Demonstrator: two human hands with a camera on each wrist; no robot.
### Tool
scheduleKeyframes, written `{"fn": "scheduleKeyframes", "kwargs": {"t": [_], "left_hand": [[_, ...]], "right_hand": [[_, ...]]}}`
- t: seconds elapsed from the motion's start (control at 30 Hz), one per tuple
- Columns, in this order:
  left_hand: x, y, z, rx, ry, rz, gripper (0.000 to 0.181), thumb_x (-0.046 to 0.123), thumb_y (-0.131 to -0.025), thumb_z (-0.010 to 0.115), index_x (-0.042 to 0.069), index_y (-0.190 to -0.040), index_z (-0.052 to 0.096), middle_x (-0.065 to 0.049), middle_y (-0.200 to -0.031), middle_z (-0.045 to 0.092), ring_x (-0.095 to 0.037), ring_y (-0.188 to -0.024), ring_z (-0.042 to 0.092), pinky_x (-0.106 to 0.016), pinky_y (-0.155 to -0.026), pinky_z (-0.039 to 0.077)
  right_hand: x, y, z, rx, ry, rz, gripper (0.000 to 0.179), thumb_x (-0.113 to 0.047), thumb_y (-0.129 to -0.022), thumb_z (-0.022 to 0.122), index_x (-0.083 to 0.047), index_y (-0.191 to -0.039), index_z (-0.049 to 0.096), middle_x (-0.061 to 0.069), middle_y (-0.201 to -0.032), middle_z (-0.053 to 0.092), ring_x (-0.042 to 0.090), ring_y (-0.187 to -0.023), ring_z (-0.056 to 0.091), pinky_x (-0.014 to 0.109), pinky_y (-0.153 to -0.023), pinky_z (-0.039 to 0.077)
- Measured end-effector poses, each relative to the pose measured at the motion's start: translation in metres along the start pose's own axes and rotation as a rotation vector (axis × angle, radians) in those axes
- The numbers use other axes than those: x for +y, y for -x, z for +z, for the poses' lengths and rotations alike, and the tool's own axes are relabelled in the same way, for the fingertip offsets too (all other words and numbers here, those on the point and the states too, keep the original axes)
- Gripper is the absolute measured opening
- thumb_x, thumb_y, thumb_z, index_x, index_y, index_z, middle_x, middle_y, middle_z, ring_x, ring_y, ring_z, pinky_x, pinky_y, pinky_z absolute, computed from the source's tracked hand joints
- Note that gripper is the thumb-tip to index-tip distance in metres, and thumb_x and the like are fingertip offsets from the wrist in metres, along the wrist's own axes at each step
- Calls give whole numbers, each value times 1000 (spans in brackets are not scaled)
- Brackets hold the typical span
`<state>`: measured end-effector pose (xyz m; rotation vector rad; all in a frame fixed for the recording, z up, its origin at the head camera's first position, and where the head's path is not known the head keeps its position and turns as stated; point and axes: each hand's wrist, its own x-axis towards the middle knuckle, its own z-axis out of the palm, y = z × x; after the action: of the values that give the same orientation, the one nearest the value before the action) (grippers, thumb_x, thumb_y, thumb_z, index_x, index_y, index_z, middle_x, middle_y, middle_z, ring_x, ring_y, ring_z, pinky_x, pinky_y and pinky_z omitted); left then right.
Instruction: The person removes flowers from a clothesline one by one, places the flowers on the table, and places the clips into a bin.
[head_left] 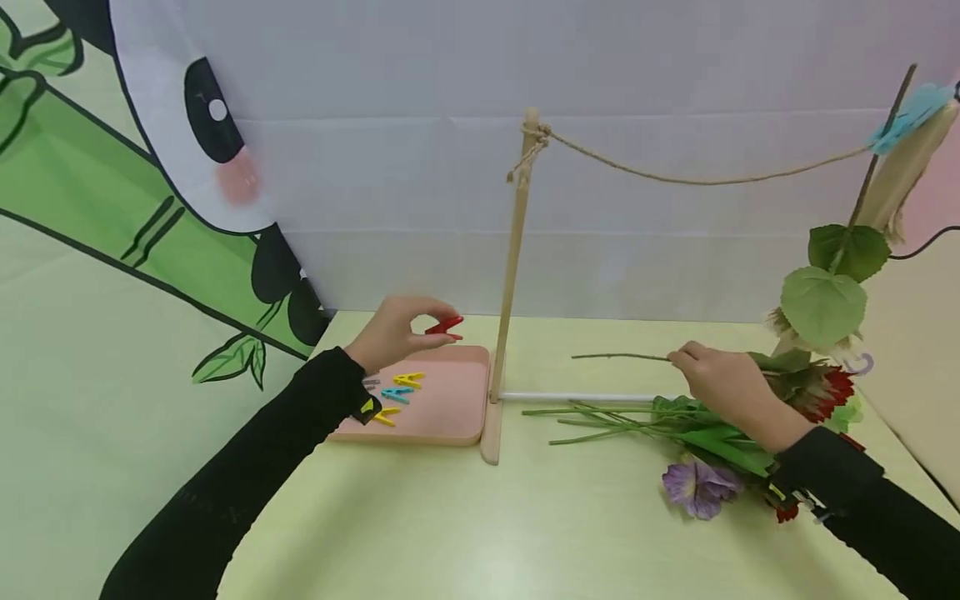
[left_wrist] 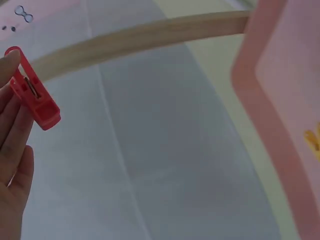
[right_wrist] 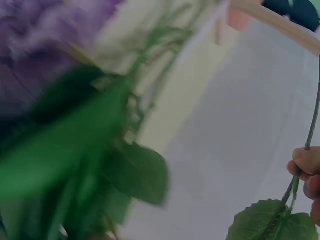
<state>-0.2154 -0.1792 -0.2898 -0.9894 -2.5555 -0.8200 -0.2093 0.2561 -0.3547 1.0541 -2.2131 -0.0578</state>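
Note:
Between thumb and fingers my left hand (head_left: 397,329) pinches a red clothespin (head_left: 444,326), held above the pink tray (head_left: 468,417). The left wrist view shows the same clothespin (left_wrist: 37,95) close up, thumb on one of its legs. My right hand (head_left: 723,387) grips the thin stem (head_left: 622,356) of an artificial flower; its red bloom (head_left: 825,392) points right. In the right wrist view the fingers pinch the stem (right_wrist: 313,117) just above a green leaf (right_wrist: 272,220). More artificial flowers lie below that hand, including a purple one (head_left: 701,487).
In the tray lie yellow clothespins (head_left: 408,380) and a blue one (head_left: 397,394). A wooden post (head_left: 517,250) stands beside it, with a twine (head_left: 675,178) running right. At the right end, a blue clip (head_left: 911,117) is by a hanging flower stem with leaves (head_left: 823,304).

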Motion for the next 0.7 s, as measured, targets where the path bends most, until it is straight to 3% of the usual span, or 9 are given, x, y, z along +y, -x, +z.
{"fn": "scheduleKeyframes", "kwargs": {"t": [0.03, 0.07, 0.13, 0.2, 0.23, 0.37, 0.53, 0.7], "left_hand": [[-9, 5, 4, -33, 2, -68, 31, 9, -74, 75, 3, -103, 67, -9, -96, 69, -22, -89, 62, -37, -82, 52], [-19, 10, 9, -64, 6, -126, 30, 10, -76, 74, 4, -104, 66, -9, -97, 69, -22, -90, 62, -38, -84, 52], [-38, 19, 21, -128, 4, -224, 27, 13, -79, 72, 5, -103, 66, -9, -97, 68, -22, -89, 61, -40, -85, 52], [-54, 26, 36, -197, -1, -275, 24, 16, -80, 71, 6, -101, 66, -9, -97, 68, -22, -89, 60, -42, -85, 51], [-61, 29, 43, -235, -5, -286, 23, 17, -79, 71, 6, -99, 66, -10, -95, 68, -21, -87, 61, -42, -84, 52], [-85, 44, 72, -388, -52, -332, 20, 17, -76, 75, 7, -92, 68, -5, -88, 68, -16, -81, 60, -35, -80, 53], [-98, 59, 96, -487, -151, -417, 18, 22, -73, 78, 14, -83, 66, 5, -79, 62, -10, -74, 54, -26, -74, 50], [-97, 62, 102, -520, -171, -472, 21, 20, -72, 79, 13, -82, 62, 4, -77, 59, -11, -73, 51, -26, -72, 49]], "right_hand": [[-4, 3, 6, -44, -6, 8, 10, -2, -87, 58, 0, -92, 66, 12, -81, 60, 10, -43, 40, 20, -39, 24], [-8, 5, 12, -85, -14, 18, 14, 2, -79, 64, -1, -93, 66, 12, -82, 59, 9, -43, 38, 20, -40, 24], [-16, 10, 24, -131, -28, 29, 15, 3, -79, 64, -2, -93, 66, 11, -81, 58, 8, -44, 35, 20, -42, 21], [-22, 14, 32, -184, -41, 47, 15, 4, -81, 63, -3, -94, 66, 9, -82, 57, 7, -44, 34, 20, -43, 20], [-25, 16, 34, -210, -46, 54, 25, 7, -72, 69, -3, -95, 66, 9, -82, 56, 7, -45, 34, 20, -43, 21], [-33, 19, 43, -262, -60, 65, 24, 8, -73, 68, -3, -94, 66, 8, -81, 56, 8, -47, 39, 19, -42, 23], [-37, 23, 47, -291, -41, 93, 19, 6, -76, 66, -4, -92, 67, 8, -81, 59, 11, -50, 45, 19, -42, 28], [-35, 26, 48, -314, -35, 110, 18, 4, -77, 67, -4, -93, 67, 9, -82, 60, 11, -51, 47, 19, -42, 31]]}}
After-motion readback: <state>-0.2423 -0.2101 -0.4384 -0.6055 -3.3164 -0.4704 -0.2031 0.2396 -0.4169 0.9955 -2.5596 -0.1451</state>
